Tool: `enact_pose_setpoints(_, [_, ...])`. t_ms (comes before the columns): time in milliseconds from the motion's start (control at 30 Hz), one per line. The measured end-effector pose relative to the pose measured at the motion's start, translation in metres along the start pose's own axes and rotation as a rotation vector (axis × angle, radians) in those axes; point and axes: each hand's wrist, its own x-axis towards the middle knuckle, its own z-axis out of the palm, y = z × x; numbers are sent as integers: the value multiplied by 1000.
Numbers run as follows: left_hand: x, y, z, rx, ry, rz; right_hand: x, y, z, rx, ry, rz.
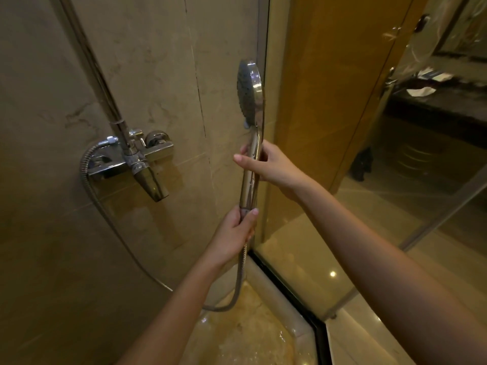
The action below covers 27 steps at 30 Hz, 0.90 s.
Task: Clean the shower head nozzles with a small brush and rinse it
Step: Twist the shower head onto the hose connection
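A chrome hand-held shower head (pixel 249 90) stands upright in front of the shower's corner, its nozzle face turned left toward the tiled wall. My right hand (pixel 266 164) wraps the upper part of its handle. My left hand (pixel 234 230) grips the handle's bottom end, where the metal hose (pixel 241 275) joins. The hose loops down near the floor and back up to the mixer. No brush is in view. I see no water coming from the nozzles.
A chrome wall mixer (pixel 131 159) with a spout sits on the beige tiled wall at the left, under a riser pipe (pixel 87 56). A glass shower panel (pixel 329 154) stands right behind the shower head. The floor (pixel 237 335) below looks wet.
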Motion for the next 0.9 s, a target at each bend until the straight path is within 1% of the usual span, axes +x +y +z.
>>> enact_pose_setpoints(67, [0,0,-5,-9,3,11,0,1,-6,174,-120,73])
enact_pose_setpoints(133, [-2,-1,-11,-2,-2,18,0,2,-15,332,-235,102])
enact_pose_setpoints(200, [-3,-3,-14,7,2,21,0,1,-19,318,-290,76])
enact_pose_setpoints(267, [-3,-4,-15,7,6,16,0,0,-18,257,-265,48])
enact_pose_setpoints(400, [-5,-5,-13,15,-15,-1,2,1,-7,112,-110,25])
enact_pose_setpoints(600, [-9,4,-10,17,14,0,6,-3,11,-87,-29,20])
enact_pose_setpoints(633, [-9,6,-11,19,22,3,6,-4,12,-52,-63,39])
enact_pose_setpoints(733, [-11,9,-11,10,44,-4,4,-6,3,253,-275,154])
enact_pose_setpoints(767, [-13,8,-11,17,46,-12,3,-7,-1,307,-339,169])
enact_pose_setpoints(833, [-15,5,-13,32,43,-35,2,-8,-8,268,-400,141])
enact_pose_setpoints(900, [-15,5,-16,18,31,-77,0,-8,-10,189,-372,98])
